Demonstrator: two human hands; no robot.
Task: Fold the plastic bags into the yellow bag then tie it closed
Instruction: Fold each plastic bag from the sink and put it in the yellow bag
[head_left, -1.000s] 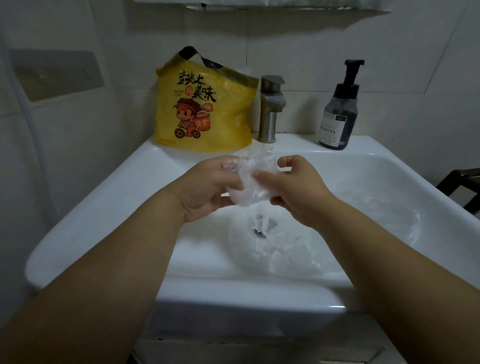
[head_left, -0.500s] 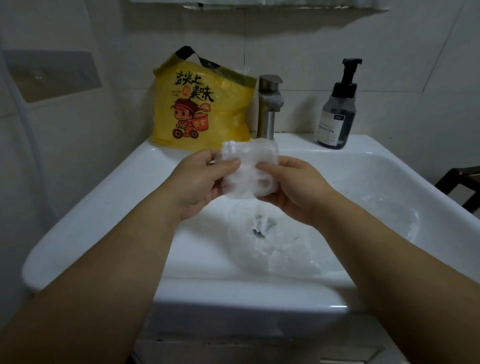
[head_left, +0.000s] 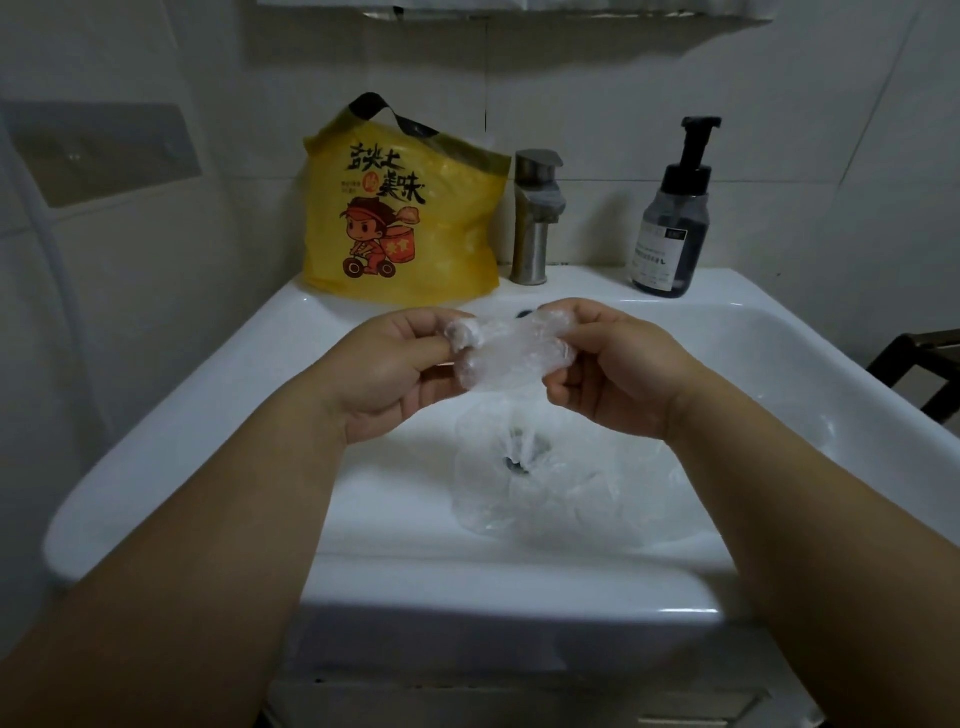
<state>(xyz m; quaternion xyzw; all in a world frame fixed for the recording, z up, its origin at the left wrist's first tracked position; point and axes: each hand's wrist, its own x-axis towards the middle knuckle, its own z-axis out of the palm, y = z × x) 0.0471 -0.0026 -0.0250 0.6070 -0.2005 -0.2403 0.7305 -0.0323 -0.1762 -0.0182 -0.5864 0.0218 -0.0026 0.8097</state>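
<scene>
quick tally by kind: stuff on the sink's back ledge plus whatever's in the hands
yellow bag: 1
faucet: 1
pump bottle: 1
clear plastic bag, pinched between left hand and right hand: 1
total: 4

I count two hands, my left hand (head_left: 387, 374) and right hand (head_left: 618, 374), one yellow bag (head_left: 400, 218), two clear bags (head_left: 511, 358) (head_left: 519, 493), one sink (head_left: 208, 431), one tap (head_left: 535, 218) and one soap bottle (head_left: 670, 223).

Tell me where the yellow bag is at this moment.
In the head view, the yellow bag stands upright on the back left ledge of the sink, just left of the faucet and beyond the clear plastic bag.
</scene>
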